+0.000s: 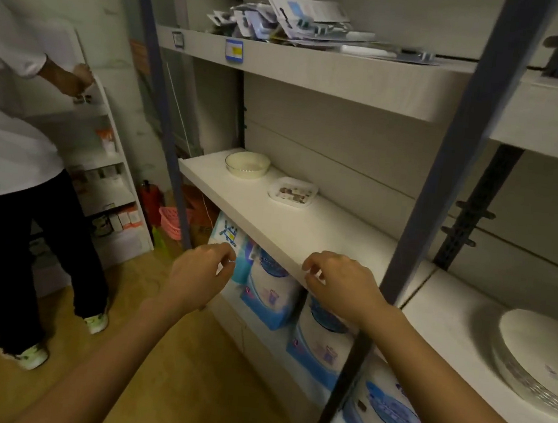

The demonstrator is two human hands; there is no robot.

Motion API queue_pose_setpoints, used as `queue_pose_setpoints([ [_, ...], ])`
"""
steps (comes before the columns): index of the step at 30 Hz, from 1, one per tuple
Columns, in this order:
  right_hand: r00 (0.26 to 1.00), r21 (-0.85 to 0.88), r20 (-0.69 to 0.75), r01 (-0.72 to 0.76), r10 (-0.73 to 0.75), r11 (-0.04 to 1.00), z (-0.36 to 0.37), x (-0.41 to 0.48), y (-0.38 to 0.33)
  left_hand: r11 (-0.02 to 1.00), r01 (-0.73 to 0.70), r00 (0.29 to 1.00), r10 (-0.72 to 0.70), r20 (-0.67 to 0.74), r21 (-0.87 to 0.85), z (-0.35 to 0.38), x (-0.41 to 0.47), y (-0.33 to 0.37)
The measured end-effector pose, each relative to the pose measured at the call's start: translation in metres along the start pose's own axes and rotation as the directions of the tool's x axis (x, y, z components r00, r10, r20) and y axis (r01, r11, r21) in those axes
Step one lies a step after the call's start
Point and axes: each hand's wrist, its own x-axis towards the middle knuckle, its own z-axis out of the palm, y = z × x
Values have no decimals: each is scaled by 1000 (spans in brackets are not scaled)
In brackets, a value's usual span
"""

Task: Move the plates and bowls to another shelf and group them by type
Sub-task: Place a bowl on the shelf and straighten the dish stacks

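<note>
A round cream bowl (247,162) and a small square patterned dish (292,192) stand apart on the middle shelf board (269,224), toward its far left end. On the neighbouring shelf section to the right lies a stack of white plates turned upside down (537,359). My left hand (198,278) hovers in front of the shelf edge, fingers loosely curled and holding nothing. My right hand (339,283) is at the front edge of the same board, fingers curled and empty.
A blue-grey upright post (446,180) divides the two shelf sections. The upper shelf (319,74) carries a pile of packaged items. Blue and white packs (276,293) fill the space below. Another person in a white top (8,148) stands at the left by a small white rack (111,187).
</note>
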Motion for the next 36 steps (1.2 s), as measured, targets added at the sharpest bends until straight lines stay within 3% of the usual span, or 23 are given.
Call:
queue_pose_setpoints([
  [8, 994, 31, 18, -107, 107, 994, 20, 126, -5, 1000, 3, 987, 2, 162, -28, -8, 114, -87],
  [18, 961, 24, -12, -277, 278, 960, 43, 237, 4, 990, 3, 970, 32, 241, -141, 20, 258, -181],
  [25, 856, 54, -68, -510, 512, 859, 69, 316, 3, 975, -70, 941, 134, 312, -209, 59, 381, -246],
  [29, 769, 63, -87, -630, 633, 774, 77, 346, -3, 985, -50, 934, 104, 343, -164, 76, 439, -272],
  [31, 722, 84, -108, -678, 684, 730, 81, 353, -6, 990, 18, 927, 37, 372, -143, 90, 466, -285],
  [33, 682, 84, -111, -718, 723, 691, 87, 354, -9, 969, 206, 889, -126, 439, -139, 104, 491, -293],
  [36, 631, 74, -110, -765, 768, 640, 91, 352, -12, 842, 488, 752, -270, 602, -232, 128, 514, -297],
])
